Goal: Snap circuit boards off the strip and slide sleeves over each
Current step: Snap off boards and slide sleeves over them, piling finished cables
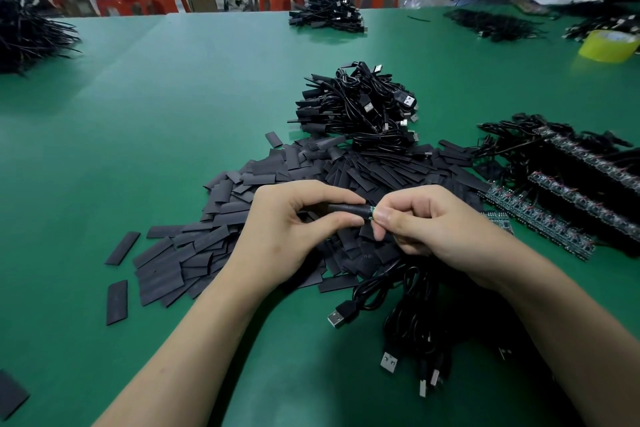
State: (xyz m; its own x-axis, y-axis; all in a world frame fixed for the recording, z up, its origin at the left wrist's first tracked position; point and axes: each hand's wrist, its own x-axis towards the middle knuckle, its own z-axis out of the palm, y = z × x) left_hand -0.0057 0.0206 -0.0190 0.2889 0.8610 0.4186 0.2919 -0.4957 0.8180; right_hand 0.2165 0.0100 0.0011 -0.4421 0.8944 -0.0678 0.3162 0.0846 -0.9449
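Two-handed sleeving step: gripping black tubular sleeve (348, 211) in left hand (287, 229), pinching green circuit board (371, 212) in right hand (426, 222); next, probably pushing fully home.

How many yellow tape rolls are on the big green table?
1. The tape roll lies at the far right edge of the table, just right of a pile of black cables. More could be hidden outside the picture.

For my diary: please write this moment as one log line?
step: sleeving | left hand: holds sleeve | right hand: pinches board | board: tip showing
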